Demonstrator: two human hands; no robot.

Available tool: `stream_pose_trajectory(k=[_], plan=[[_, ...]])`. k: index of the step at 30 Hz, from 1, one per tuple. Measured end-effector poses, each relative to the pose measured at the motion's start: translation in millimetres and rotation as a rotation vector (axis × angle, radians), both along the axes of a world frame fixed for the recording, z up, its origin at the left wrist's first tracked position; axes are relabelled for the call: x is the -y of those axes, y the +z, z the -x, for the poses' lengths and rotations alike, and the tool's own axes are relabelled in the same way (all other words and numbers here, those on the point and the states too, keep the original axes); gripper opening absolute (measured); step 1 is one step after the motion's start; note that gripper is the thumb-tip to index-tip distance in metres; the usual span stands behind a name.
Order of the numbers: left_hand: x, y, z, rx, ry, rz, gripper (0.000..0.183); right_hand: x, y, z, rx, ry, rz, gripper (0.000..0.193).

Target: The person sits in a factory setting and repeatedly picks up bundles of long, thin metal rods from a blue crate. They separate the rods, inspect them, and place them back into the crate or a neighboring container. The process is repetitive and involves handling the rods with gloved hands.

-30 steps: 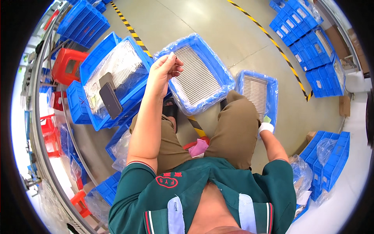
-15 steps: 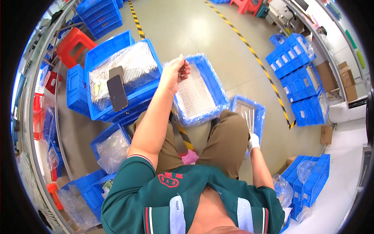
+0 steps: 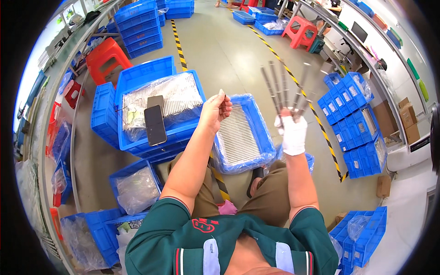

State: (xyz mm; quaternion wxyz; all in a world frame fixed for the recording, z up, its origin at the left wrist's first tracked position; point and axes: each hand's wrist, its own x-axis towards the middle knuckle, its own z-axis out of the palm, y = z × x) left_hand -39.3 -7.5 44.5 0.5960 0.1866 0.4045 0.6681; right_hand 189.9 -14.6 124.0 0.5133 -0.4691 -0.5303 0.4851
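In my right hand [image 3: 293, 135], which wears a white glove with bare fingertips, several slim metal rods [image 3: 273, 87] are gripped and fan upward, blurred by motion. My bare left hand [image 3: 217, 110] is closed, thumb and fingertips together, and whatever it may pinch is too small to make out. It hovers by the left edge of a plastic-lined blue crate [image 3: 270, 130], where thin silvery rods [image 3: 236, 137] lie in a neat row. Partly hidden below my right wrist is a smaller lined blue crate [image 3: 308, 162].
Left of me, a phone [image 3: 156, 126] lies on a bagged layer of rods [image 3: 183, 94] in a stacked blue crate [image 3: 137, 145]. A red stool [image 3: 106, 57] stands behind it. Blue crates [image 3: 360, 133] are piled at right, past yellow-black floor tape [image 3: 323, 130].
My right hand has risen from the smaller right crate, bringing several rods up. My left hand stays closed near the middle crate. The view has tilted up, showing more floor ahead.
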Motion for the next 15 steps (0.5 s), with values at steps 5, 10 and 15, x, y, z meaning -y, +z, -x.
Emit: stream_pose_trajectory(k=[5,10,15], plan=[[-0.5,-9.1,9.9,0.084,0.028,-0.034,0.029,-6.3,-72.3,16.8,0.014,0.208,0.266,0.016],[2.2,-8.6,8.0,0.106,0.033,-0.024,0.028,-9.1,-90.4,20.4,0.080,0.256,0.254,0.014],[6.1,-4.0,-2.1,0.102,0.054,-0.040,0.028,-2.1,-90.5,19.0,0.304,0.259,0.162,0.022]])
